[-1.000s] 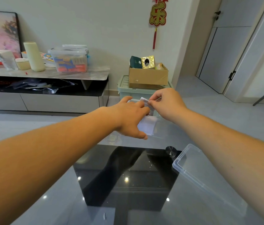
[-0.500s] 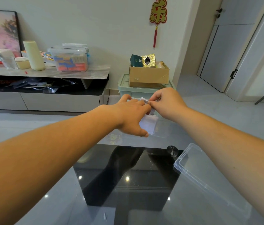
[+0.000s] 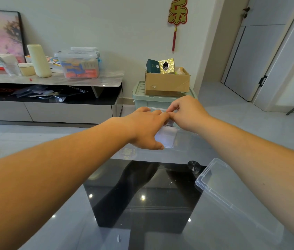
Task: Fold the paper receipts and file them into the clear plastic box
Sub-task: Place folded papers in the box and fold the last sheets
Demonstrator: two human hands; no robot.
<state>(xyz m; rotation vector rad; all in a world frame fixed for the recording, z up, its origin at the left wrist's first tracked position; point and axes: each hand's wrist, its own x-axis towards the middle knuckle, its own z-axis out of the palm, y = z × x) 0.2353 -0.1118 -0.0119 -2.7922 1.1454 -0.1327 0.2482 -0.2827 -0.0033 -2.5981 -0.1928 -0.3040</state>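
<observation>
Both our hands clamp the white folded paper receipt (image 3: 166, 137) inside the clear rectangular plastic box (image 3: 185, 141) at the far edge of the glass table (image 3: 52, 222), left hand (image 3: 142, 129) curled round it, right hand (image 3: 187, 112) pinching its top.

Hands mask the filing spot

The left hand (image 3: 146, 129) and right hand (image 3: 187, 112) cover most of the receipt (image 3: 166, 137) and the box (image 3: 185, 141). The receipt's print is too small to read, the left hand's hold cannot be told, and the right forearm (image 3: 251, 150) hides one edge of the lid (image 3: 232, 195).
</observation>
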